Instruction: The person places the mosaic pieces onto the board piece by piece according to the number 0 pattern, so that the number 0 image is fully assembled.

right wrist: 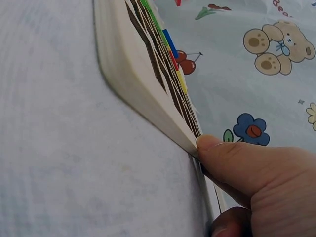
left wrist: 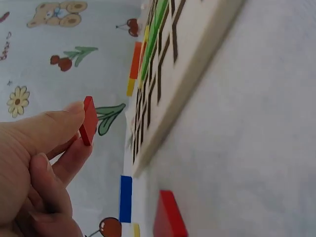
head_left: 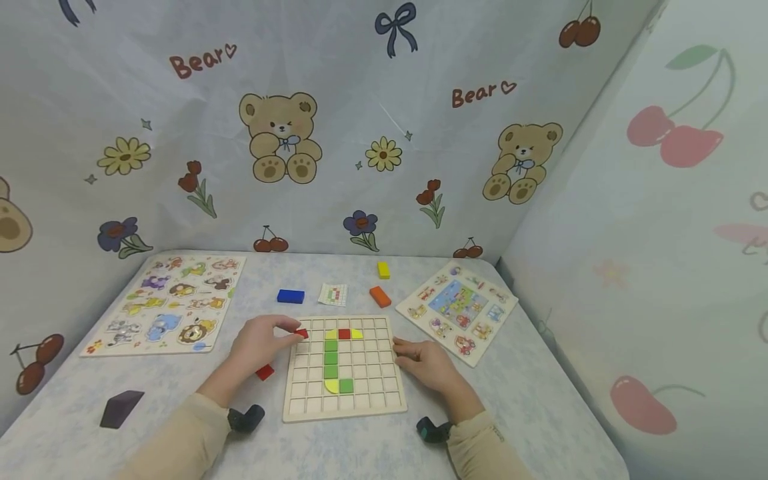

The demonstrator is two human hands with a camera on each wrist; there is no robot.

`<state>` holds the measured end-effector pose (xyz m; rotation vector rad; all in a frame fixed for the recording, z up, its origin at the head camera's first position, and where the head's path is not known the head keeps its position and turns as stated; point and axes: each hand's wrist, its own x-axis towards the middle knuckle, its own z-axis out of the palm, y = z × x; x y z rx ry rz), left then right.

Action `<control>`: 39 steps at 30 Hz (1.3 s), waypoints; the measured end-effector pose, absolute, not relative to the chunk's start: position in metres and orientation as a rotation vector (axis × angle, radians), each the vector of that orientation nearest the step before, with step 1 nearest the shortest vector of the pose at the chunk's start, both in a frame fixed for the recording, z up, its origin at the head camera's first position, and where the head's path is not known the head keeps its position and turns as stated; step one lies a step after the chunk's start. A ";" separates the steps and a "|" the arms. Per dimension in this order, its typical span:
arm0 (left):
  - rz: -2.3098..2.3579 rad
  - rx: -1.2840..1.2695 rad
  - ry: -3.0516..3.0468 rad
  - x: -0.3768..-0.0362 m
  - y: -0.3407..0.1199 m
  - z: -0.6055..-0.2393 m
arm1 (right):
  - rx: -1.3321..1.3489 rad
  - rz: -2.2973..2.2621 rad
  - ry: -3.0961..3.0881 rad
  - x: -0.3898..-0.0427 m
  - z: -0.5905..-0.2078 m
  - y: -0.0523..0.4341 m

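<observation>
Left hand (head_left: 255,343) pinches red tile (head_left: 301,333), raised at far-left of grid board (head_left: 360,367). Right hand (head_left: 429,365) touches board's right edge; can't tell if gripping. Board's green column (head_left: 331,359): right of held tile, left hand nearer.

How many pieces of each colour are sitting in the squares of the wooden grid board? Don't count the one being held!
Green pieces: 4
Yellow pieces: 3
Red piece: 1
Total: 8
</observation>
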<state>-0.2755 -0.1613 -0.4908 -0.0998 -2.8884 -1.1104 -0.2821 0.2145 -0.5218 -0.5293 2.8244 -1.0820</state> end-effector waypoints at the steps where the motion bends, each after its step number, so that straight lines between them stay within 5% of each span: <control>1: -1.101 -0.114 -2.897 -0.277 -0.156 -0.488 | -0.533 -1.088 2.820 -0.282 -0.522 0.215; 16: -1.052 -0.380 -3.004 -0.283 -0.073 -0.474 | -0.567 -1.070 2.821 -0.284 -0.521 0.214; 39: -0.824 -0.623 -3.082 -0.303 -0.048 -0.483 | -0.589 -1.099 2.834 -0.281 -0.521 0.217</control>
